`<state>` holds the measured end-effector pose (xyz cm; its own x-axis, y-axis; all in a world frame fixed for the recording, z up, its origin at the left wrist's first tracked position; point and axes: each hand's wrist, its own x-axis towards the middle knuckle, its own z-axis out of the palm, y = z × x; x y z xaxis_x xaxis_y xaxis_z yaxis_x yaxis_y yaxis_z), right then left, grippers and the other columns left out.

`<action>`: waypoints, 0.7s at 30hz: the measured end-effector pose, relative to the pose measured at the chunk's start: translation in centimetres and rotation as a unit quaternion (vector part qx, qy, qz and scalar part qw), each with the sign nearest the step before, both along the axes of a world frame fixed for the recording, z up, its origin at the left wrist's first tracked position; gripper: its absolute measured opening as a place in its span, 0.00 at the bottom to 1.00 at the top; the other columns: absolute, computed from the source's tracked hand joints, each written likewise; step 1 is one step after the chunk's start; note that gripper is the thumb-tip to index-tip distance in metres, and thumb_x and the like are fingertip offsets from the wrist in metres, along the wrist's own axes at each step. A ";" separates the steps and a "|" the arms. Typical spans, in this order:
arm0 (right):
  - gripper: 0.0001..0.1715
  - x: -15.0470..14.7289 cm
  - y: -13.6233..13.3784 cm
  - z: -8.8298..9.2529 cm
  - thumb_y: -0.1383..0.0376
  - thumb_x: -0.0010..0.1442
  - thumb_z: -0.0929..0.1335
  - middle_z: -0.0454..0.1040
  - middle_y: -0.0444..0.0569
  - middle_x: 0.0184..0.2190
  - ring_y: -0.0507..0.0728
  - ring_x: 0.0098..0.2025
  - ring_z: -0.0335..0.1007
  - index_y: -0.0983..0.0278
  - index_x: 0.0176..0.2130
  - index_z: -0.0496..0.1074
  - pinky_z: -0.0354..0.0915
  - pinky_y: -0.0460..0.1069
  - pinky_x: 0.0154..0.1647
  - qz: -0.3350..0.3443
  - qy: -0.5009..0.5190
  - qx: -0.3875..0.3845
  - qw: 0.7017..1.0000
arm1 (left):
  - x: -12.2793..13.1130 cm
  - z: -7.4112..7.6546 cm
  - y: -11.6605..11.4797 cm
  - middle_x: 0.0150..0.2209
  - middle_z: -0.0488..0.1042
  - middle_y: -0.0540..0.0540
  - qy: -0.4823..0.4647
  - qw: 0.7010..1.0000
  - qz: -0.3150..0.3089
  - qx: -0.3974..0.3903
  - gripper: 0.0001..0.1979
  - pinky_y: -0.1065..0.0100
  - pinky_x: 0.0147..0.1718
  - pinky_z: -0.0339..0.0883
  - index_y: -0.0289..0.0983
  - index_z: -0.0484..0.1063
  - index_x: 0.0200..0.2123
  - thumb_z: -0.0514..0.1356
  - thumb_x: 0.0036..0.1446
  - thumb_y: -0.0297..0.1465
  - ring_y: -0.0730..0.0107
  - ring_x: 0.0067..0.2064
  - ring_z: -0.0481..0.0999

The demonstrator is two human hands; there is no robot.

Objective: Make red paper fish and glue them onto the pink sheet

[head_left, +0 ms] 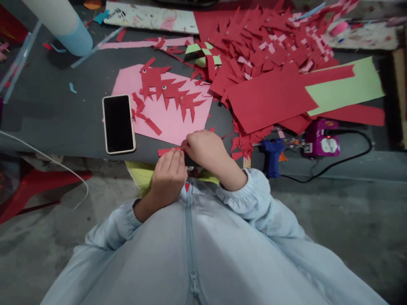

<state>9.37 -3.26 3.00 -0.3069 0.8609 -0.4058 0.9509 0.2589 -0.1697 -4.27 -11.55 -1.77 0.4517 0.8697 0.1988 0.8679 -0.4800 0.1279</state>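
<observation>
Near the table's front edge a short red paper strip (164, 151) pokes out from under the fingers of my left hand (169, 176), which press it down. My right hand (208, 152) is curled, its thumb and fingertips pinched at the strip's right end; most of that end is hidden. Just beyond lies a pink paper sheet (165, 123) bearing several red paper fish shapes (171, 92) with small round eyes. Folded red scraps (152, 126) rest on the sheet's left part, beside a phone (118, 124) with a dark screen.
A heap of red paper pieces (254, 38) covers the back right, with a large red sheet (270, 97) and green paper (349, 87) in front. A blue glue gun (272, 156) and a purple plug box (322, 137) with cords sit right. A blue-white cylinder (68, 29) stands back left.
</observation>
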 end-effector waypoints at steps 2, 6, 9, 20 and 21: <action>0.17 0.2 0.0 0.0 0.65 0.65 0.63 0.81 0.63 0.41 0.64 0.45 0.76 0.68 0.43 0.80 0.63 0.52 0.38 0.001 0.005 -0.005 1.000 | 0.1 -0.2 0.1 0.53 0.78 0.31 0.011 1.000 -0.007 -0.027 0.21 0.56 0.56 0.71 0.26 0.74 0.56 0.50 0.66 0.28 0.54 0.57 0.77; 0.16 1.5 -0.1 0.2 0.64 0.65 0.64 0.81 0.60 0.41 0.63 0.44 0.75 0.68 0.43 0.80 0.61 0.52 0.38 -0.012 0.015 -0.013 1.000 | 0.0 -0.3 0.2 0.54 0.77 0.30 0.038 0.998 -0.001 -0.053 0.21 0.56 0.57 0.71 0.25 0.72 0.57 0.50 0.67 0.27 0.54 0.56 0.78; 0.15 3.3 -0.3 0.1 0.62 0.65 0.66 0.82 0.57 0.40 0.62 0.43 0.74 0.66 0.41 0.81 0.58 0.51 0.36 -0.036 0.020 -0.002 0.999 | 0.0 -0.3 0.3 0.53 0.78 0.31 0.045 0.997 -0.004 -0.059 0.21 0.56 0.57 0.71 0.25 0.72 0.57 0.50 0.67 0.27 0.54 0.55 0.78; 0.15 5.6 -0.5 -1.1 0.58 0.64 0.68 0.81 0.55 0.35 0.59 0.36 0.71 0.66 0.37 0.80 0.51 0.50 0.32 -0.065 0.012 0.028 0.997 | 0.3 -0.1 0.6 0.52 0.78 0.31 0.068 0.995 -0.014 -0.073 0.22 0.57 0.57 0.71 0.24 0.69 0.59 0.50 0.66 0.26 0.54 0.55 0.78; 0.15 5.6 -0.5 -1.2 0.58 0.64 0.68 0.81 0.55 0.35 0.59 0.37 0.71 0.66 0.37 0.80 0.52 0.50 0.32 -0.064 0.010 0.030 0.997 | 0.3 -0.1 0.7 0.52 0.78 0.31 0.069 0.995 -0.014 -0.075 0.22 0.57 0.57 0.71 0.24 0.69 0.59 0.50 0.66 0.26 0.54 0.55 0.78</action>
